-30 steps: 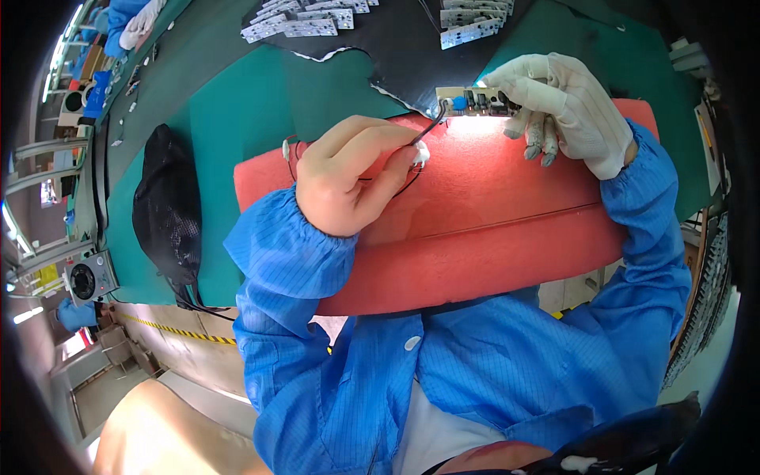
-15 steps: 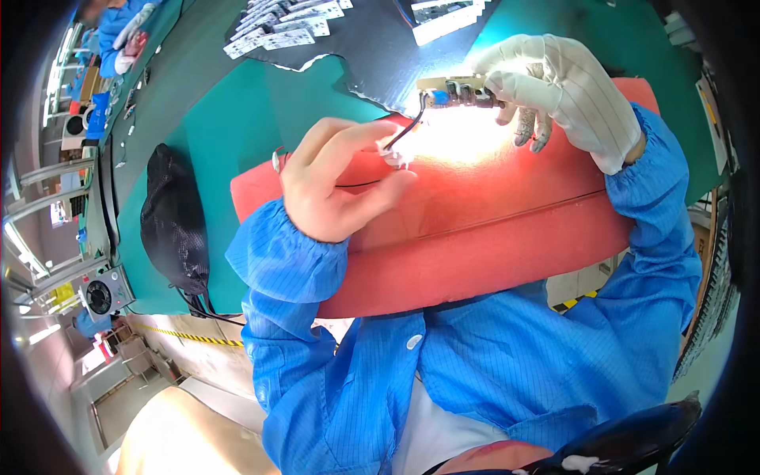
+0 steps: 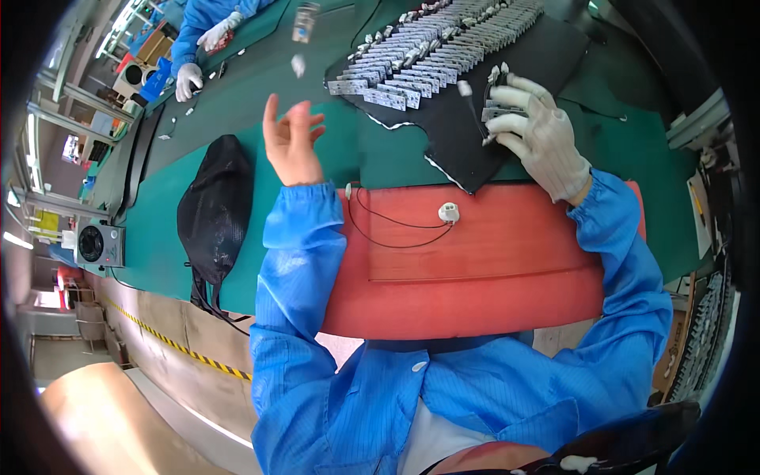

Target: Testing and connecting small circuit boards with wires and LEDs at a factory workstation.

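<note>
My bare left hand (image 3: 294, 146) is raised beyond the left end of the red pad (image 3: 475, 305), index finger up, the others partly bent, holding nothing. A small white piece (image 3: 298, 65), blurred, is just beyond its fingertips. My white-gloved right hand (image 3: 542, 134) holds a small circuit board (image 3: 500, 113) over the near right part of the black mat (image 3: 463, 150). From that board a dark cable runs to a white connector (image 3: 465, 88). On the red pad lies a white plug (image 3: 449, 212) with thin black wires; a smaller connector is at the pad's far left corner.
Rows of circuit boards (image 3: 412, 71) cover the far part of the black mat. A black mesh bag (image 3: 218, 206) lies on the green table at left. Farther left, another person's gloved hand (image 3: 188, 81) is at the bench. A small fan unit (image 3: 99, 244) stands at the left edge.
My left hand has left the cable and moved up and left. My right hand has carried the board off the red pad to the black mat. The bright glare is gone; the view has shifted.
</note>
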Demonstrator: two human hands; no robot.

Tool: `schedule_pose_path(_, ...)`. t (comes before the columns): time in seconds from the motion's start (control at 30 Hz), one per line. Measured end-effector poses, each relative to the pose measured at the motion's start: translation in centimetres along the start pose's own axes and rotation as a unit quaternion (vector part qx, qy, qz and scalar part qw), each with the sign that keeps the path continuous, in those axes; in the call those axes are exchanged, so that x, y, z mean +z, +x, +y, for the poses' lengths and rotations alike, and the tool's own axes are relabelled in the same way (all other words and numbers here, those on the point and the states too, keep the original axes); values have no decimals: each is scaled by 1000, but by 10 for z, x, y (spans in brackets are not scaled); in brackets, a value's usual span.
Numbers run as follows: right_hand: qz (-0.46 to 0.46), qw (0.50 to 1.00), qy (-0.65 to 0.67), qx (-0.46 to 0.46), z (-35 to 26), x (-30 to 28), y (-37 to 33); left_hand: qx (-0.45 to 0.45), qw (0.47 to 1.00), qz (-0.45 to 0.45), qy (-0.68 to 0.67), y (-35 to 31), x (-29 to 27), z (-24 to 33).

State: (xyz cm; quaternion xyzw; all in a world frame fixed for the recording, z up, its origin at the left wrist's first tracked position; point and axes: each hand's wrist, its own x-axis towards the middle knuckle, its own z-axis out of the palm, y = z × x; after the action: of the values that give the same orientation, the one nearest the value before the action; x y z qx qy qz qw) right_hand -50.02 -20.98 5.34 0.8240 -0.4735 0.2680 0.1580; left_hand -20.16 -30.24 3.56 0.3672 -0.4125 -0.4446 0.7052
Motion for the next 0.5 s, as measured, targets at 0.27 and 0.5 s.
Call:
schedule_pose_path(0.27,-178,618,682,349,-50,-52,3,117,811,-504,274,-68,35,5)
schedule_pose_path(0.5,-83,635,710,291,-34,-50,-23,-94,879,-443,152,-89,31,6)
